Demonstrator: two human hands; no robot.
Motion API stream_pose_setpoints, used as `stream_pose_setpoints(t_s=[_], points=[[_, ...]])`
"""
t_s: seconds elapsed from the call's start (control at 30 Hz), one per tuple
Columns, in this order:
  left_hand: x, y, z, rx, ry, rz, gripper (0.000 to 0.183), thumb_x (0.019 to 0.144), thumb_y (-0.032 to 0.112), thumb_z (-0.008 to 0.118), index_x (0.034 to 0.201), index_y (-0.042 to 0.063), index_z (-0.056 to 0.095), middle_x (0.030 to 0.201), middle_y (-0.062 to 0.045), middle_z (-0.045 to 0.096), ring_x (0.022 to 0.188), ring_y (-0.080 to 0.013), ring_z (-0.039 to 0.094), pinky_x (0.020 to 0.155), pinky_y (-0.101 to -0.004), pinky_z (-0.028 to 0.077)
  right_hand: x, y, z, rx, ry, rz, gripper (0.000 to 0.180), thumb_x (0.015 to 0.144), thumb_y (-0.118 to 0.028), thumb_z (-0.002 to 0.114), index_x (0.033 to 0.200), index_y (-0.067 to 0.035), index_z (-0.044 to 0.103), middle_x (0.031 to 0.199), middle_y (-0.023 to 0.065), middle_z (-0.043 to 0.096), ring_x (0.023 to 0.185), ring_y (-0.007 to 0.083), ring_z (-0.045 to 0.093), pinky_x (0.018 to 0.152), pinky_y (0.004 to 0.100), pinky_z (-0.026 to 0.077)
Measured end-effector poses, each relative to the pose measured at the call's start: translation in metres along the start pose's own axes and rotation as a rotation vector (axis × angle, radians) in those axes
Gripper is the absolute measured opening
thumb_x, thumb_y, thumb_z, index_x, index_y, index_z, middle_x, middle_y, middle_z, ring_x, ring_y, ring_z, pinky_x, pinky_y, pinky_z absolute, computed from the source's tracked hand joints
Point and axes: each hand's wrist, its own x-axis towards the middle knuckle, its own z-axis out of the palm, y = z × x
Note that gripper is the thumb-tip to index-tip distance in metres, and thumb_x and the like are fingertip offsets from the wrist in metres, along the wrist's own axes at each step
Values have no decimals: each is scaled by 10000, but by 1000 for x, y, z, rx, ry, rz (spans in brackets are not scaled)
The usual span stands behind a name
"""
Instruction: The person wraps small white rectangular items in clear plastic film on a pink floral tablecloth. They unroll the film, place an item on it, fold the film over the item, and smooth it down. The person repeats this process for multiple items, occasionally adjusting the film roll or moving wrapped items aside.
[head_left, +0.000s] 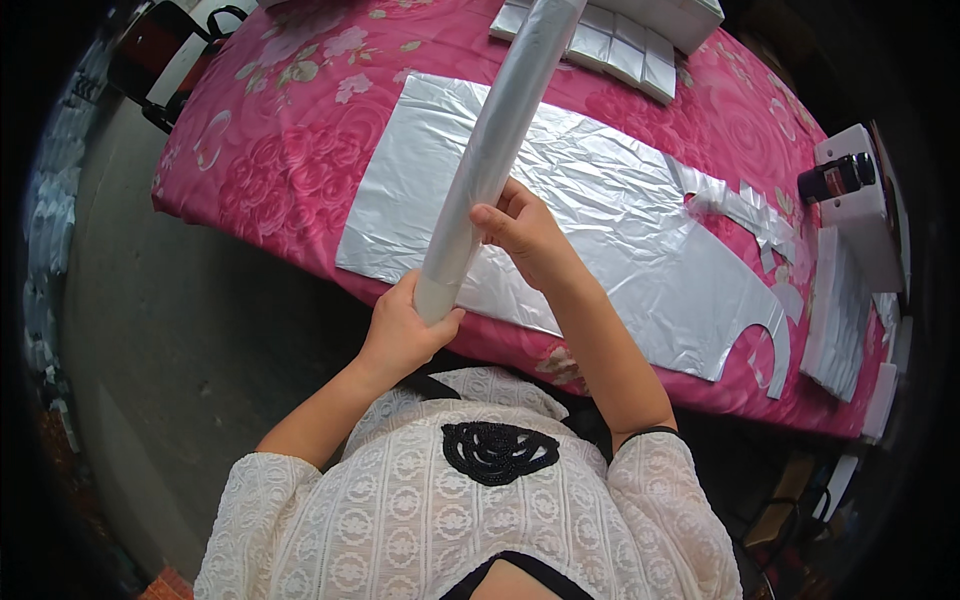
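Observation:
A long roll of translucent plastic film (491, 150) slants up and away from me above the table. My left hand (409, 322) grips its near end, thumb on one side and fingers around the other. Partway up, my right hand (525, 236) holds the roll's right side, its thumb over the edge and fingers curled, partly hidden. Beneath lies a wrinkled, silvery-white plastic sheet (600, 247) with curved cut-outs and strap-like ends on the right. The far end of the roll runs out of view at the top.
The table has a pink floral tablecloth (277, 165). Folded plastic packs (622, 52) lie beside a white box (675, 19) at the back. At right are a dark jar (834, 178), a white container (859, 232) and a plastic stack (836, 322). A chair (161, 52) stands far left.

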Motion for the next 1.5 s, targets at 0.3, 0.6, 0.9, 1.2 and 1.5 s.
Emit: stream_pose_setpoints(t_s=[0.3,0.6,0.9,1.2,1.5], points=[[-1,-5,5,-36,91,142,409,692,168,699,1026,-3,537,829,-137,612,743,-203,608,692,-315,479,-18,13,-19,83,-239,49,260,713,-128,749,882,-34,576,810,8,587,735,75,541,616,213,419],[0,-7,0,-255,-87,24,372,706,132,690,1018,-1,537,826,-63,591,728,-147,582,689,-280,470,-24,14,-16,26,-229,98,223,733,-105,733,847,-28,557,744,9,582,660,56,516,583,199,409],[6,-29,-11,-1221,-1080,-216,520,655,289,715,1024,-12,506,767,-88,545,671,-159,587,645,-296,515,-50,6,7,169,-266,104,402,739,-86,720,1079,7,526,825,34,604,720,70,554,667,221,459],[18,-28,3,-648,-482,-198,628,817,524,533,1167,11,438,906,-82,549,810,-146,556,715,-293,483,-70,41,16,-419,24,172,371,738,-245,706,961,23,579,634,9,543,581,79,507,556,240,419],[-9,-44,-15,-334,-586,-430,258,801,230,618,954,49,518,748,-36,555,604,-109,549,554,-261,479,-85,15,29,-1155,-31,-435,291,733,-235,671,943,-47,601,756,58,602,746,229,572,724,338,458]])
